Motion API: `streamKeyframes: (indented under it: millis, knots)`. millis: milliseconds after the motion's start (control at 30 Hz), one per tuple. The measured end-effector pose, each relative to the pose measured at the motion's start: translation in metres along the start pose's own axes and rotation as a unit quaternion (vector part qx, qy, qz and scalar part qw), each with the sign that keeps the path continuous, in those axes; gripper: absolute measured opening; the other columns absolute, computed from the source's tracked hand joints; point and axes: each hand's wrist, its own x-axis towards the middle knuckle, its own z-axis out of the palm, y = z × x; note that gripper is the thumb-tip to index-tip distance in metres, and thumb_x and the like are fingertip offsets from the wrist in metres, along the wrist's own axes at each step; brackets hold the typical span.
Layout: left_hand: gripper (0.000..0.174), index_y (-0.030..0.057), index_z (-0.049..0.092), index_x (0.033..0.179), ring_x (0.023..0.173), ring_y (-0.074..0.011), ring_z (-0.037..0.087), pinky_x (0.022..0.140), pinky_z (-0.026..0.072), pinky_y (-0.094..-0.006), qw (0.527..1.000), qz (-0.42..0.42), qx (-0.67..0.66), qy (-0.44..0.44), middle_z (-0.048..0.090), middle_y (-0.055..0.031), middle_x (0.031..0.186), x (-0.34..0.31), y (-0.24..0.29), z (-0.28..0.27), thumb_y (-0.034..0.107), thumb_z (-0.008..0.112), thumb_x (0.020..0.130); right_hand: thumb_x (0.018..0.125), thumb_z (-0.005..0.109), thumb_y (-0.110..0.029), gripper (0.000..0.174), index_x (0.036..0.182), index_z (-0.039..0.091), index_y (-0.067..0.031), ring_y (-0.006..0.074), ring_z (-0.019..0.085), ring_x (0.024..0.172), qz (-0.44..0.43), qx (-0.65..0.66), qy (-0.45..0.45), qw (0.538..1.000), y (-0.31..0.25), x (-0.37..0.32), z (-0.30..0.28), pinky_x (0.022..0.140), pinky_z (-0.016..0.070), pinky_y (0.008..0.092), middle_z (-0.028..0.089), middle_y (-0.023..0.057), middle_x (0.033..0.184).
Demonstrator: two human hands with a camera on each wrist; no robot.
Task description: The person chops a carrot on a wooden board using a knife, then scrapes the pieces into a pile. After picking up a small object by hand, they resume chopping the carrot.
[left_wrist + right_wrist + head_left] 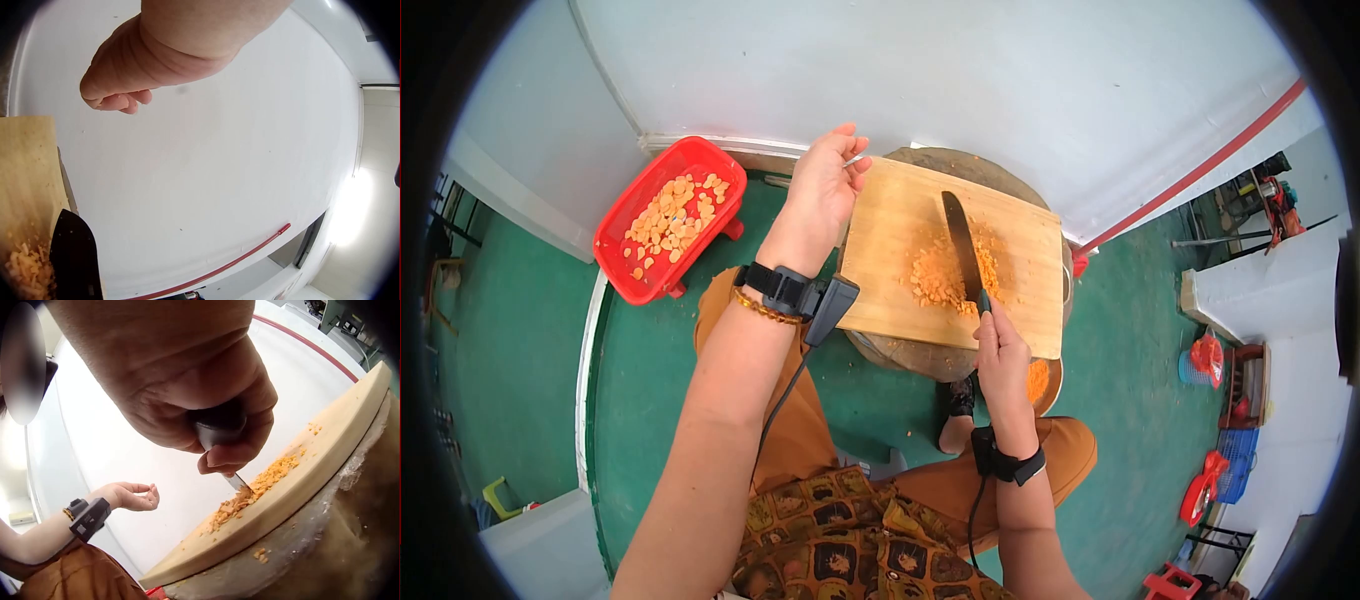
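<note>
My right hand (1003, 362) grips the dark handle of a knife (963, 240), whose black blade lies across chopped orange bits (940, 275) on a wooden cutting board (890, 215). In the right wrist view the right hand (212, 394) curls round the handle, with the blade down among the bits (269, 481). My left hand (825, 180) is raised beside the board's left edge, fingers loosely bent, holding nothing that I can make out. The left wrist view shows that hand (134, 69) in front of the white wall, away from the knife (75, 256).
A red basin (615, 235) with orange slices stands at the left. Beneath the board is a round block (890, 355). A bowl (1052, 388) of orange bits sits beside my right wrist. A white wall (940, 70) rises behind the board, with a red pole (1190, 180) at the right.
</note>
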Motion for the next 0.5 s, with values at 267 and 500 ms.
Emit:
streamKeyframes:
  millis: [267, 500]
  knots:
    - [0.042, 0.0092, 0.054, 0.134, 0.091, -0.0176, 0.058, 0.074, 0.0432, -0.0281, 1.000, -0.002, -0.005, 0.001, 0.061, -0.0041, 0.107, 0.000, -0.001, 0.001, 0.012, 0.062, 0.092, 0.104, 0.053, -0.014, 0.034, 0.134, 0.059, 0.0019, 0.0104, 0.052, 0.066, 0.006, -0.016, -0.015, 1.000, -0.008, -0.001, -0.001, 0.061, 0.0468, 0.0265, 0.056, 0.0084, 0.072]
    - [0.043, 0.0086, 0.054, 0.135, 0.091, -0.0180, 0.058, 0.074, 0.0432, -0.0282, 1.000, 0.001, -0.002, -0.002, 0.061, -0.0043, 0.108, 0.000, 0.000, 0.000, 0.012, 0.062, 0.092, 0.104, 0.053, -0.015, 0.035, 0.134, 0.059, 0.0016, 0.0108, 0.052, 0.065, -0.004, -0.022, -0.012, 1.000, -0.010, 0.000, -0.002, 0.061, 0.0472, 0.0274, 0.056, 0.0083, 0.072]
